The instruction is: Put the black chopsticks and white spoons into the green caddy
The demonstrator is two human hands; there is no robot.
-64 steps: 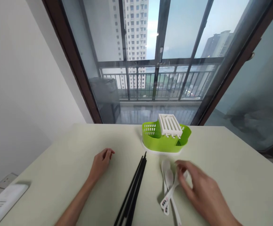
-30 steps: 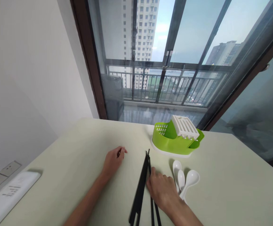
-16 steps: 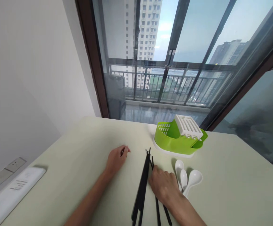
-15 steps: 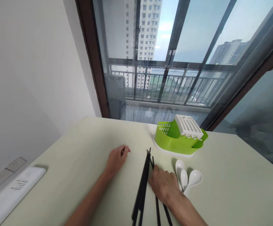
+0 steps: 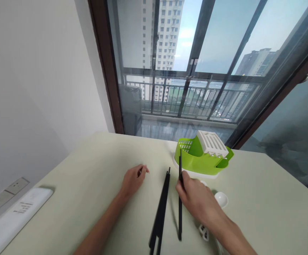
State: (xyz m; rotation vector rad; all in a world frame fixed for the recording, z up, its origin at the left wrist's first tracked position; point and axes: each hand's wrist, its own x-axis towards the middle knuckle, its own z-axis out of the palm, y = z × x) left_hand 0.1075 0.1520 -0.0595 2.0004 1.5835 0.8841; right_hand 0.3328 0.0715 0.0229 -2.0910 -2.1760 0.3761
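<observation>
Your two arms enter from the bottom edge, both bare to approx. the elbow: no sleeves, no gloves. Your left hand (image 5: 133, 179) shows no watch, ring or band at the wrist, and its forearm is slim and uncovered. Your right hand (image 5: 198, 199) is likewise plain, w/ no jewellery or markings visible. Nails are short, unpainted as far as can be told.
</observation>
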